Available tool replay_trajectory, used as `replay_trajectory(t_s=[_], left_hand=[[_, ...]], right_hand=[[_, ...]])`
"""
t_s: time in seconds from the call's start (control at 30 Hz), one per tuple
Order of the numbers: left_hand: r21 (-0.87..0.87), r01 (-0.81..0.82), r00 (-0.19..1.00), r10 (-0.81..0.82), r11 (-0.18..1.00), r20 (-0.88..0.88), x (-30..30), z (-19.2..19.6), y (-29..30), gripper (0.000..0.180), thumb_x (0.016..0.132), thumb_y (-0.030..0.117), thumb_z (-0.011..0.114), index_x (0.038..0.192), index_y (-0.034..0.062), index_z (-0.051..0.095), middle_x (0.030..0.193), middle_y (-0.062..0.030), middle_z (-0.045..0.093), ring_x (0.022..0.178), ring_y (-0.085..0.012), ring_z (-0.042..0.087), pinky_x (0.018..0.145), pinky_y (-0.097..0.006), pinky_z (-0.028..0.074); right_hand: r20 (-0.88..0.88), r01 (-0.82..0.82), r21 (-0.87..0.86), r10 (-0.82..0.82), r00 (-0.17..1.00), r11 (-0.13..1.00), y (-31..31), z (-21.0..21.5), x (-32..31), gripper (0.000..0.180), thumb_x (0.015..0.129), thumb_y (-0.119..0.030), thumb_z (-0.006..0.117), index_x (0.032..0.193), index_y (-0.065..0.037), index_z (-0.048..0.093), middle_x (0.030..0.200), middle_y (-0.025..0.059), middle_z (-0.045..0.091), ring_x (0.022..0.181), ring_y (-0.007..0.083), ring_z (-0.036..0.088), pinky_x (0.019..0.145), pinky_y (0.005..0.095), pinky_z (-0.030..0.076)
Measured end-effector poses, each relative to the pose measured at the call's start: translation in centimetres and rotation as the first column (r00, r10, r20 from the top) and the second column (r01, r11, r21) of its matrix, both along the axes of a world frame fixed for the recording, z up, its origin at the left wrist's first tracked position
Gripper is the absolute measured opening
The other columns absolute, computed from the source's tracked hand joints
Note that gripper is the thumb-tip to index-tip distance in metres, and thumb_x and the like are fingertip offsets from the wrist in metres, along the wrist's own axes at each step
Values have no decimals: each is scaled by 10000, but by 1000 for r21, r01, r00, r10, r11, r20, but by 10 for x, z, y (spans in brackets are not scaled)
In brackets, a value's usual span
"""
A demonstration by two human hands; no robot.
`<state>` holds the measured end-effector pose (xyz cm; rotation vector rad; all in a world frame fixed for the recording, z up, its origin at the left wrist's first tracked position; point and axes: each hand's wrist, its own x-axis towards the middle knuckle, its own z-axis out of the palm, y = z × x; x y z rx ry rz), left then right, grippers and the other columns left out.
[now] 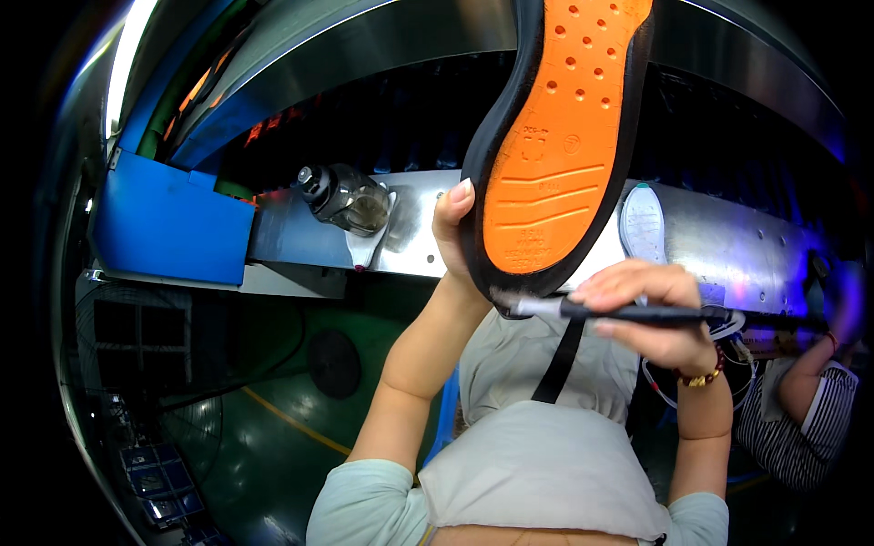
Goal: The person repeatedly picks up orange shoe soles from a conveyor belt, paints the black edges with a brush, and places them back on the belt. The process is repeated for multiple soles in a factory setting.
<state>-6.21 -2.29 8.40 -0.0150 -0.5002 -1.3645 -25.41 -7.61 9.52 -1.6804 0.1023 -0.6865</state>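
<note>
A large shoe sole (555,182), orange in the middle with a black rim, stands raised in front of me at the top centre. My left hand (452,227) grips its left edge, the thumb on the rim and the other fingers hidden behind it. In my right hand (651,305) is a brush (542,307) with a black handle and a pale head, pinched between thumb and fingers. The bristles meet the black rim at the sole's lower end, where they look slightly blurred.
Behind the sole runs a metal ledge (419,227). A dark bottle (355,200) stands on a white piece at its left, and a white insole (643,223) lies to the right. A blue machine housing (173,218) is at far left. Another person's arm (806,378) shows at far right.
</note>
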Motion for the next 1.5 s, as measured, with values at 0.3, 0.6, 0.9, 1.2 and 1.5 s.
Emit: replay_trajectory(t_s=[0.3,0.6,0.9,1.2,1.5], left_hand=[[89,115,993,-118,989,31,6,-6,-2,482,790,296,436,1110,-63,468,1066,-209,546,927,-265,568,834,-343,447],[556,345,856,-496,757,145,16,-20,8,391,778,235,460,996,-82,533,947,-204,591,800,-235,607,735,-293,491],[795,125,750,-581,593,316,8,-9,24,395,751,235,533,958,-101,540,873,-208,598,710,-209,616,638,-275,514],[796,131,767,-569,591,296,22,-19,35,431,740,237,542,1005,-102,524,899,-215,594,733,-225,618,670,-280,511],[815,57,859,-445,577,254,51,-49,41,476,646,245,590,984,-89,556,875,-221,603,721,-248,616,657,-303,519]], right_hand=[[-79,10,17,-9,997,1000,1,8,2,194,645,29,668,836,12,633,850,134,640,796,201,617,733,271,482],[-167,-252,-134,229,959,958,-17,7,-5,163,648,-3,674,808,1,638,846,135,645,796,240,632,712,305,498],[-474,-448,-265,290,831,854,-31,9,-18,119,684,-44,638,797,-12,619,820,106,642,755,233,623,678,295,490],[-549,-442,-346,203,811,828,-44,11,-34,118,700,-57,625,813,-25,627,858,106,640,775,227,622,670,302,490],[-439,-338,-438,130,889,833,-50,5,-42,160,667,-33,674,819,-29,625,833,81,649,733,217,622,637,291,469]])
